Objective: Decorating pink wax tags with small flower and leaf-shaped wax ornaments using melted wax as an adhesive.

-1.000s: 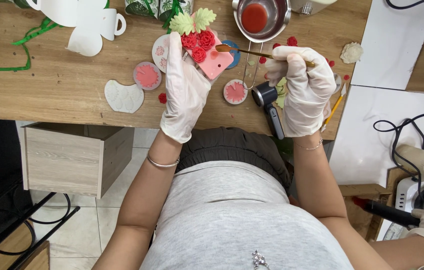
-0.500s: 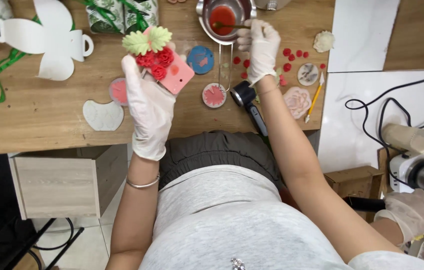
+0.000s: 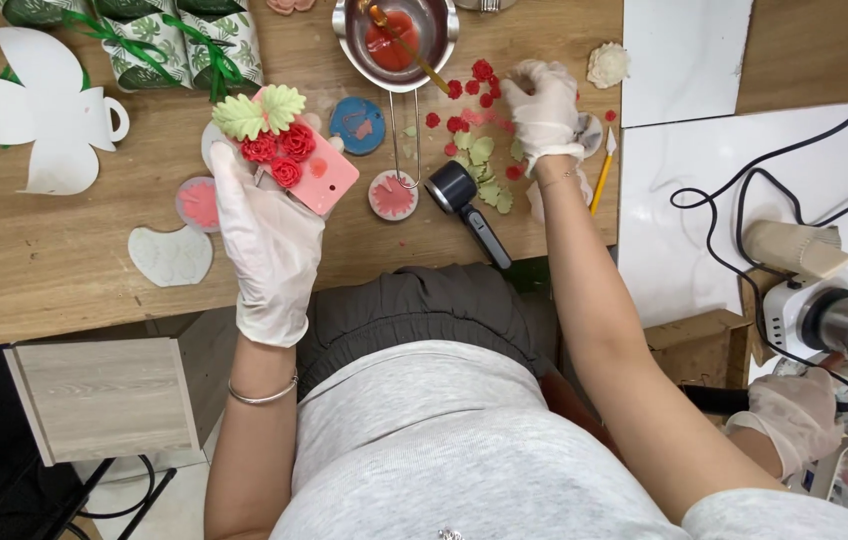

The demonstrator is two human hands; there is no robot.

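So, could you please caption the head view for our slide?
Gloved left hand holds a pink rose-topped slab; gloved right hand reaches among small red flowers.

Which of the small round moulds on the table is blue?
The round mould just left of the metal bowl, beside the pink block in the left hand. The others are pink.

Surface: wooden table (image 3: 64, 290)
Top edge: metal bowl (image 3: 444, 45) of red liquid
Centre: round moulds (image 3: 357, 124), black-handled tool (image 3: 469, 208)
Right: scattered red rosettes (image 3: 482, 70), green leaves (image 3: 489, 190)
Left: white paper cutout (image 3: 44, 100)
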